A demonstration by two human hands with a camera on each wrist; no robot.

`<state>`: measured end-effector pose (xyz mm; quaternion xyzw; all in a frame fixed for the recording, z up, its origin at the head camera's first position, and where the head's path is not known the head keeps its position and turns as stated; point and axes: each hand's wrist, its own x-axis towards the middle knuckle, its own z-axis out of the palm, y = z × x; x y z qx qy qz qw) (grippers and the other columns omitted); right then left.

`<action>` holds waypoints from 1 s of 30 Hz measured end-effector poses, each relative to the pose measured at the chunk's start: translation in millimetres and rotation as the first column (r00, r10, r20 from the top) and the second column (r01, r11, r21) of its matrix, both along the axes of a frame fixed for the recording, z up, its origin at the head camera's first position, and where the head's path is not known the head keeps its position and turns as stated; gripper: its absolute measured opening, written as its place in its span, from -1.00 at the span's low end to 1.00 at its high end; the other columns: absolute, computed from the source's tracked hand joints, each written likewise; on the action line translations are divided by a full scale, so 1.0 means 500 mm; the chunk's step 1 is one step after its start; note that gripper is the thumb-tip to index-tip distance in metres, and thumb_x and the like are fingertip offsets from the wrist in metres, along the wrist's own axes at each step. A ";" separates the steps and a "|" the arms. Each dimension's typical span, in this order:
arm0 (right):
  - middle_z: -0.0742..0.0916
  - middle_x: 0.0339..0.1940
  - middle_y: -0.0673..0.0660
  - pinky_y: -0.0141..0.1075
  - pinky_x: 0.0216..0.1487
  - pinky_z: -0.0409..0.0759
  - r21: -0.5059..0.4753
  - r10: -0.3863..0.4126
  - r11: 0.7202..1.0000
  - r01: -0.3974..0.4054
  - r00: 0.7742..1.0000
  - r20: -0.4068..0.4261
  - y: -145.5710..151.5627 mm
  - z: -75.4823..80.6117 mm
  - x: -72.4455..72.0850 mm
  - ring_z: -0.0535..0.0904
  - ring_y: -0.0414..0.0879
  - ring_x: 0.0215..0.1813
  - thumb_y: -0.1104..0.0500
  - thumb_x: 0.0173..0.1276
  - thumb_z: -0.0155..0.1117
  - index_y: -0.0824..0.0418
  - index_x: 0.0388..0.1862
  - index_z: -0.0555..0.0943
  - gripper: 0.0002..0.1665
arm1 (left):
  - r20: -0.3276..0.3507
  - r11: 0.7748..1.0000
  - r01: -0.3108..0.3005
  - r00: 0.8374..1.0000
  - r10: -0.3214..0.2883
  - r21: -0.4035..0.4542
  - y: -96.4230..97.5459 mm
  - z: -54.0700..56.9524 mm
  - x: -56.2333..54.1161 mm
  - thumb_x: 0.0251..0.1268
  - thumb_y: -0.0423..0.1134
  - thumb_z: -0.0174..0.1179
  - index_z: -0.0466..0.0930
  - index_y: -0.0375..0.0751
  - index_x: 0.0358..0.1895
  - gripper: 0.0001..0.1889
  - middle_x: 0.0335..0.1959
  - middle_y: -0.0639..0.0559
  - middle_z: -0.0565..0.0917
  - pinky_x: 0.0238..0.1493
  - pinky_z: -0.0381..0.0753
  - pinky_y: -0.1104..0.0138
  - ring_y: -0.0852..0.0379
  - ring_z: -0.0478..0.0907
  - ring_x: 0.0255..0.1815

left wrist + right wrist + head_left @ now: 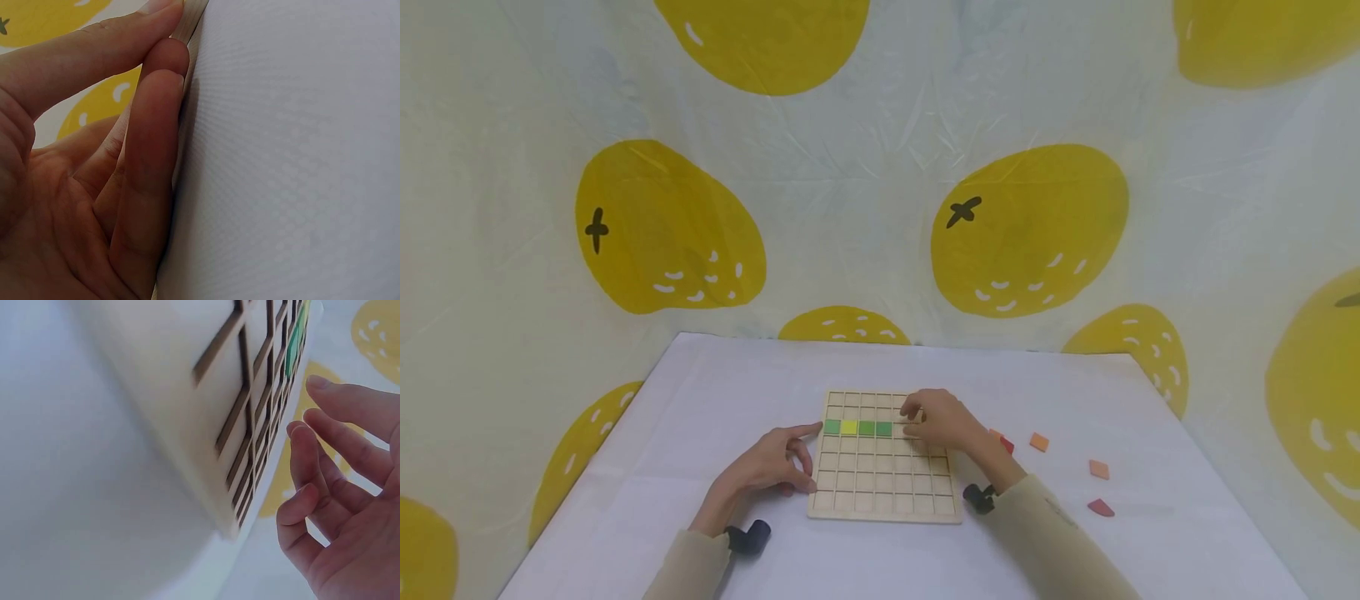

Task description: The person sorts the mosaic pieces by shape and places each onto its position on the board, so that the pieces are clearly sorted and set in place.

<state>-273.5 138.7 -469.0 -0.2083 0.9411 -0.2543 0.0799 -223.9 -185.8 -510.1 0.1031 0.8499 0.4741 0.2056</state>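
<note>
A pale wooden grid board (874, 482) lies on the table, with a row of square tiles in its cells: teal-green (832, 427), yellow (849, 427) and two green ones (867, 428), the last of these beside the right hand. My left hand (767, 460) rests at the board's left side, index fingertip and thumb tip spread along its edge. Above the board's upper right part hovers my right hand (943, 421). Its fingers are loosely bent and apart from the thumb; in the right wrist view nothing shows between the fingertips (317, 381).
Right of the board lie loose pieces: an orange one (1039, 442), another orange square (1099, 469), a red rounded wedge (1101, 507), and a red piece (1007, 447) partly behind the right forearm. A curtain with yellow fruit prints (1030, 233) hangs behind the white table (737, 367).
</note>
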 end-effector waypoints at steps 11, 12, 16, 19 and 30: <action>0.78 -0.18 0.04 -0.29 -0.26 0.56 -0.045 -0.067 0.997 0.066 0.997 -0.036 0.122 0.012 0.016 0.59 -0.18 -0.29 0.16 0.31 0.45 0.19 -0.03 0.75 -0.73 | 0.002 1.000 -0.001 1.000 0.001 -0.004 0.003 0.005 0.000 -0.16 -0.39 0.61 0.28 -0.20 0.58 0.08 -0.41 0.03 0.68 -0.49 0.59 0.28 0.16 0.48 -0.57; 0.78 -0.18 0.03 -0.30 -0.25 0.56 -0.039 -0.078 0.996 0.077 0.996 -0.034 0.133 0.013 0.018 0.58 -0.18 -0.29 0.15 0.31 0.45 0.19 -0.03 0.75 -0.73 | 0.003 1.000 -0.002 1.000 0.002 -0.005 0.003 0.005 0.000 -0.16 -0.39 0.61 0.28 -0.20 0.58 0.08 -0.41 0.03 0.68 -0.49 0.59 0.28 0.16 0.48 -0.57; 0.78 -0.16 0.02 -0.30 -0.24 0.56 -0.004 -0.134 0.991 0.134 0.991 -0.005 0.170 0.013 0.022 0.57 -0.16 -0.28 0.13 0.32 0.46 0.16 -0.02 0.75 -0.73 | 0.001 1.000 -0.005 1.000 0.005 -0.010 0.002 0.005 0.001 -0.16 -0.38 0.61 0.29 -0.20 0.57 0.07 -0.40 0.04 0.68 -0.49 0.60 0.28 0.16 0.49 -0.56; 0.77 -0.16 0.04 -0.30 -0.28 0.57 0.008 -0.171 0.985 0.170 0.985 0.021 0.196 0.009 0.024 0.56 -0.13 -0.29 0.13 0.32 0.46 0.16 -0.02 0.74 -0.73 | -0.001 1.000 -0.007 1.000 0.007 -0.015 0.000 0.004 0.001 -0.16 -0.37 0.62 0.29 -0.20 0.58 0.08 -0.40 0.04 0.69 -0.49 0.60 0.29 0.16 0.50 -0.57; 0.76 -0.08 0.09 -0.28 -0.18 0.65 0.016 -0.287 0.958 0.286 0.956 0.067 0.284 -0.012 0.048 0.57 -0.07 -0.17 0.07 0.31 0.49 0.12 0.00 0.73 -0.68 | -0.003 1.000 -0.002 1.000 0.002 0.001 -0.001 0.005 0.004 -0.18 -0.37 0.62 0.27 -0.23 0.58 0.09 -0.40 0.03 0.68 -0.49 0.60 0.28 0.17 0.47 -0.57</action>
